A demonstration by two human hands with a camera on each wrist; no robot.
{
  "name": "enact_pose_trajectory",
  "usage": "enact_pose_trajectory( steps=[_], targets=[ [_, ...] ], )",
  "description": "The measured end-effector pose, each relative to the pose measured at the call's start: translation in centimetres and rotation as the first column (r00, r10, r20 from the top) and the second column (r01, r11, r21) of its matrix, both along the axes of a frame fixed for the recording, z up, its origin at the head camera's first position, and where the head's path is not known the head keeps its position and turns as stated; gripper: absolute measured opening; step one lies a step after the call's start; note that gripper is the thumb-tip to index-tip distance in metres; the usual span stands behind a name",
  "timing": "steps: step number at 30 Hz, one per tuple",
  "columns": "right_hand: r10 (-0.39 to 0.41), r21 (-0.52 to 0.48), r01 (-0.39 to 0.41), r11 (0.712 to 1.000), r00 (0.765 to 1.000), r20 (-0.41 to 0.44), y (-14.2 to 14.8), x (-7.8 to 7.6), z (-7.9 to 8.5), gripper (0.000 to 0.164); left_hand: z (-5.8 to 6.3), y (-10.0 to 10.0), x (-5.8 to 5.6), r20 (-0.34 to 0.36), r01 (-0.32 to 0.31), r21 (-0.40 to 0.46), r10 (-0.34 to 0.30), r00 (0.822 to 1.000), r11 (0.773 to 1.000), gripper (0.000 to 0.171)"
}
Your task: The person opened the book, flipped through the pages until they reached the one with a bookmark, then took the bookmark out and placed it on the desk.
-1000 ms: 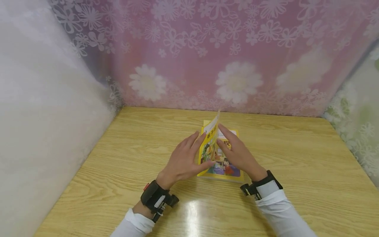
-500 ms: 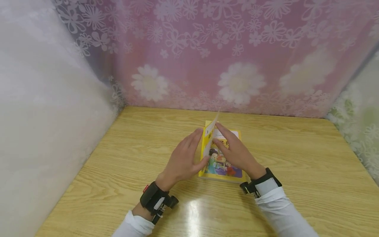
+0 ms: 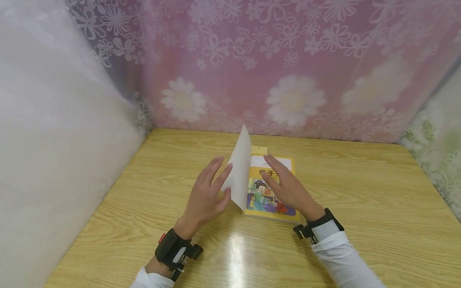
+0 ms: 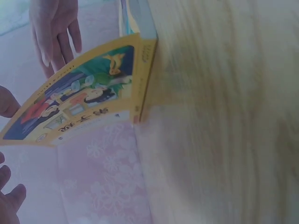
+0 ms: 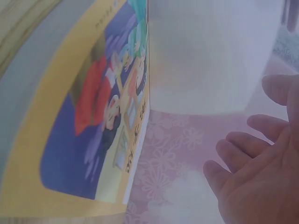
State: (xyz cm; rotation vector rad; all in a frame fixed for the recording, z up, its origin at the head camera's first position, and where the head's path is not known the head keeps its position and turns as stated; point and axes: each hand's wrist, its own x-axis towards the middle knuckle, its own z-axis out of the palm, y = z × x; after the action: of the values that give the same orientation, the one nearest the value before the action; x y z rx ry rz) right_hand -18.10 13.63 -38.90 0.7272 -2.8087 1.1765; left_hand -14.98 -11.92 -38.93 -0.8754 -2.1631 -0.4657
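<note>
A yellow children's book (image 3: 268, 214) with a picture of two figures and Chinese title lies on the table. Its front leaf (image 3: 240, 172) stands raised on the left, pale inner side showing; the left wrist view shows a matching picture on its outer side (image 4: 88, 88). Beside the leaf's free edge is my left hand (image 3: 207, 194), fingers spread, index fingertip and thumb overlapping the pale side. My right hand (image 3: 286, 186) hovers over the page's right part, covering some of the title. In the right wrist view its fingers (image 5: 243, 149) are relaxed, holding nothing.
A small yellow tab (image 3: 259, 150) sticks out past the book's top. The wood-grain table (image 3: 360, 192) ends at a pink flowered curtain (image 3: 230, 80). A whitish sheet (image 3: 65, 120) hangs along the left side, and a pale floral one (image 3: 435, 132) along the right.
The leaf has swung leftward, exposing its pale inner side and more of the picture page. My left hand has moved left with it, fingers spreading. The right hand has barely moved.
</note>
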Motion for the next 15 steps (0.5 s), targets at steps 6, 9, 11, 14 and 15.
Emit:
enact_pose_trajectory(
  steps=[6,9,11,14,15],
  targets=[
    [0.008,0.003,-0.008,1.0,1.0,0.011,0.5,0.1,-0.5,0.061,-0.8,-1.6,0.2,-0.031,-0.065,-0.091,0.063,0.998,0.994,0.059],
    [0.009,0.006,-0.01,1.0,1.0,0.012,0.8,0.1,-0.6,0.06,-1.1,-2.1,0.2,-0.001,-0.096,-0.185,0.098,0.995,0.978,0.061],
    [0.007,0.009,-0.007,1.0,1.0,0.015,1.0,0.1,-0.6,0.06,-1.3,-2.2,0.3,0.029,-0.112,-0.253,0.124,0.992,0.961,0.066],
    [0.007,0.014,-0.007,1.0,1.0,0.027,1.2,0.2,-0.7,0.06,-1.5,-2.3,0.4,0.074,-0.129,-0.339,0.163,0.984,0.932,0.076],
    [0.008,0.017,-0.008,1.0,1.0,0.029,1.3,0.2,-0.8,0.061,-1.6,-2.3,0.4,0.093,-0.131,-0.361,0.176,0.98,0.923,0.079]
  ],
)
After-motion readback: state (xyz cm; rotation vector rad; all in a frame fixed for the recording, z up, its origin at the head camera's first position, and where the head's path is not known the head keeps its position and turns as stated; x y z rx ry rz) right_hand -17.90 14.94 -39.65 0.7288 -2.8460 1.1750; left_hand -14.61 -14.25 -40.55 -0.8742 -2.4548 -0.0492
